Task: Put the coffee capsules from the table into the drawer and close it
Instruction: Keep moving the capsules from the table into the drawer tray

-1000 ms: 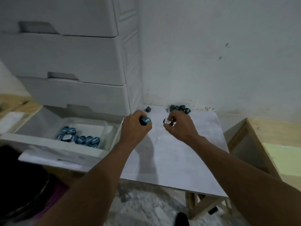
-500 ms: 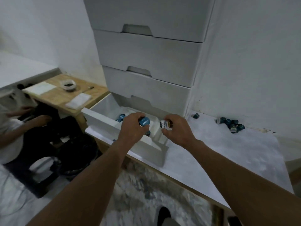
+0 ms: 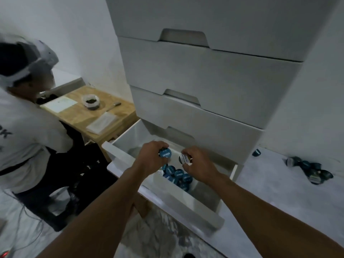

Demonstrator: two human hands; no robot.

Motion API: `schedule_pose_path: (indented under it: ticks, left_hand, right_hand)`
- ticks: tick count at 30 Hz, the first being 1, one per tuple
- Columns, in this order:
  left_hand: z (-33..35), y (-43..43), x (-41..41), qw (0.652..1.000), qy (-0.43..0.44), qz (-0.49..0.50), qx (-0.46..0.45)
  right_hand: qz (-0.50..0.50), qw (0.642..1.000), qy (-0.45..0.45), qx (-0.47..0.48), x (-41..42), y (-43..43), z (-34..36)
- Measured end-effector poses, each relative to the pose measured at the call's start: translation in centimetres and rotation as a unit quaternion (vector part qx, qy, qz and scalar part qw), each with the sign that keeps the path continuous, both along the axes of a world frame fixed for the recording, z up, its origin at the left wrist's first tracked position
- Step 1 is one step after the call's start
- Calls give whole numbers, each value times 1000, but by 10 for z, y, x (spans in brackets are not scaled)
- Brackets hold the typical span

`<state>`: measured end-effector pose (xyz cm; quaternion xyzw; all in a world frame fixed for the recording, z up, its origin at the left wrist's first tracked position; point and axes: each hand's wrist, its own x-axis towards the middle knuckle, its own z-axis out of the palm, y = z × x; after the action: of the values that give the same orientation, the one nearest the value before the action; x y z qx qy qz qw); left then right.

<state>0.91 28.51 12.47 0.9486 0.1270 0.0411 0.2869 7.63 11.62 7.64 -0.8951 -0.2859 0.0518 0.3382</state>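
The white bottom drawer (image 3: 178,200) of a tall cabinet stands pulled out. Several blue coffee capsules (image 3: 176,175) lie inside it. Over the drawer, my left hand (image 3: 151,159) holds a blue capsule (image 3: 165,153) with its foil lid facing up. Beside it, my right hand (image 3: 198,164) holds a dark capsule (image 3: 184,158) with a white-and-gold lid. On the grey table (image 3: 270,183) to the right, a cluster of blue capsules (image 3: 309,169) lies near the wall, and a single capsule (image 3: 256,152) sits by the cabinet's corner.
The white cabinet (image 3: 214,81) has three shut drawers above the open one. At the left a person in a white shirt (image 3: 24,131) sits at a wooden table (image 3: 96,116) with a small bowl (image 3: 90,101) and papers. Marbled floor shows below.
Both hands have carried their capsules leftward from the table to above the open drawer. The view has swung left, bringing the seated person into sight.
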Motion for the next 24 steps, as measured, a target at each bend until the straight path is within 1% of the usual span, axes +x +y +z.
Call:
schedule_pose_path:
  ticks: [5, 9, 12, 17, 20, 24]
  left_hand:
    - [-12, 27, 32, 999, 44, -14, 14]
    - [-22, 44, 56, 994, 68, -69, 55]
    - [-52, 65, 84, 989, 94, -117, 13]
    - [-48, 71, 109, 971, 119, -204, -40]
    - [-57, 81, 122, 954, 140, -260, -54]
    - [-63, 91, 134, 938, 137, -315, -51]
  right_hand:
    - [-6, 999, 34, -23, 23, 19, -20]
    - [-39, 997, 55, -33, 32, 31, -33]
    - [-76, 994, 74, -35, 37, 40, -38]
    - [-170, 981, 92, -28, 35, 56, -41]
    - [-219, 970, 101, -36, 28, 66, -43]
    - [-275, 955, 107, -25, 21, 76, -41]
